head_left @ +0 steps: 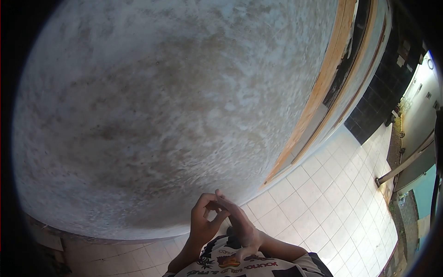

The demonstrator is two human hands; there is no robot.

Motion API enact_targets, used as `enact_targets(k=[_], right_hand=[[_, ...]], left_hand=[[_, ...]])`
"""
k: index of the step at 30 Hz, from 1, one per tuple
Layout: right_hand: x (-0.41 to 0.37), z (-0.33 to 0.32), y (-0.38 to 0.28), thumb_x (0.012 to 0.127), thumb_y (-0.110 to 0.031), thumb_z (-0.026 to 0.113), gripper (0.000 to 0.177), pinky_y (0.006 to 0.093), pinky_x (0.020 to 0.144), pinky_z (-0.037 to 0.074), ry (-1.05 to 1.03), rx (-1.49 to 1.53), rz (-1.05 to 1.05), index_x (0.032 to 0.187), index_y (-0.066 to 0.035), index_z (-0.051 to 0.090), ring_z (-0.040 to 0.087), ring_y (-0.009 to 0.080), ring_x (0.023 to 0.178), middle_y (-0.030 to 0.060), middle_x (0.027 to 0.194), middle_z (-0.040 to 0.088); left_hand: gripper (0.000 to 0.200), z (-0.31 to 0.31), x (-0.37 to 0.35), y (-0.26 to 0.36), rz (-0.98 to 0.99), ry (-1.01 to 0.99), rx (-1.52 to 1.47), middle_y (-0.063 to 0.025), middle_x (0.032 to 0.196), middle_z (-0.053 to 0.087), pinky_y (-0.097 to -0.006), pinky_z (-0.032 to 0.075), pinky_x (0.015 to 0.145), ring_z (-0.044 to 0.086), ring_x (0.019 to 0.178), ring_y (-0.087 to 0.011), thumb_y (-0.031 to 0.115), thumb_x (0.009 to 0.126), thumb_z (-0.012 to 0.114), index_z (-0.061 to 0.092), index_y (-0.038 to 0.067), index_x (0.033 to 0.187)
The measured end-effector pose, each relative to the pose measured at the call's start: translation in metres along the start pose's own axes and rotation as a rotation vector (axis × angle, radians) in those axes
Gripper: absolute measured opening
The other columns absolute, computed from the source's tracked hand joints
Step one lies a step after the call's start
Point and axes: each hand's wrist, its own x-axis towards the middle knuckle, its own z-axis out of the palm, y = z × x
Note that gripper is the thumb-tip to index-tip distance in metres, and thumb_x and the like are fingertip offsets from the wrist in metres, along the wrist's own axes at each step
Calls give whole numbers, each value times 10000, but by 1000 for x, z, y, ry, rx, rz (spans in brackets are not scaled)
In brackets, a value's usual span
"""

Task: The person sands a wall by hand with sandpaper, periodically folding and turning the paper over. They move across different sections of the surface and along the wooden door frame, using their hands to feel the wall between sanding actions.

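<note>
Step looks like hands meeting: left hand (203,219) curled, touching right hand (240,224), which is flat and extended; can't tell if left pinches anything. Mottled wall (184,92) ahead, hands before its bottom edge. Reaching it calls for parting hands.

One cam, worn on head, looks fwd & down thru wide lens w/ dark curved edges. V. close to mottled grey-white wall (161,92), filling ctr & L; square white floor tiles (318,194) lower R; left hand (201,220) & right hand (241,224) nr bottom ctr.
</note>
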Motion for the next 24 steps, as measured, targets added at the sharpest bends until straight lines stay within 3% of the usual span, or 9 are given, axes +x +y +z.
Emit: enact_targets(k=[3,5,9,13,17,18,19,22,24], right_hand=[[1,2,-6,896,-619,697,1182,495,1181,155,-9,-227,-7,1629,71,76,168,376,1590,317,1704,67],[-6,5,3,1026,-366,581,823,489,1149,217,48,-425,61,1607,84,210,307,366,1553,325,1664,242],[20,-10,4,987,-49,363,527,452,1077,302,492,-899,-252,1428,234,416,589,371,1347,374,1450,532],[59,-54,18,985,-4,383,476,471,1066,289,684,-1369,-345,1413,176,490,504,397,1434,353,1447,547],[67,-39,33,891,13,537,442,505,1093,171,655,-1744,-188,1324,40,625,556,476,1359,315,1433,579],[63,-36,39,821,110,560,612,525,1059,174,585,-1758,-150,1429,44,531,316,533,1508,366,1561,394],[65,-37,44,821,110,560,612,525,1059,174,581,-1760,-150,1429,44,531,316,533,1508,366,1561,394],[82,-35,32,849,97,501,703,589,1026,179,717,-1551,-33,1538,-11,416,-13,600,1544,417,1597,273],[81,-33,28,894,63,465,673,620,1041,165,700,-1506,0,1556,-28,395,-53,606,1538,431,1611,201]], left_hand=[[352,-7,-3,-2,-8,-14,-5,-57,989,681,-301,492,809,635,906,-129,30,836,833,609,28,1108],[428,-7,-8,-5,-54,-21,75,-93,1105,666,-309,503,823,646,932,-149,55,835,842,585,31,1177],[481,2,-11,30,19,81,161,-129,1210,620,-325,516,837,654,979,-194,44,846,815,538,42,1239],[435,-51,-34,19,707,500,696,-173,1303,557,-435,484,956,555,1255,-322,102,970,649,455,25,1352],[431,-107,-38,35,924,1019,1151,-260,1452,439,-581,294,1194,412,1412,-416,222,1044,547,407,-8,1380],[431,-119,-34,39,925,1021,1149,-260,1452,439,-581,294,1194,412,1412,-416,222,1044,547,407,-8,1380],[459,-131,-28,42,883,1132,1169,-274,1493,389,-603,272,1200,372,1437,-435,273,1062,521,385,-10,1397],[541,-167,-15,27,860,1296,1224,-294,1557,293,-640,244,1205,302,1477,-451,383,1085,468,345,-14,1431],[592,-177,-12,19,893,1352,1257,-300,1580,246,-654,237,1204,272,1493,-448,442,1091,443,326,-16,1448]])
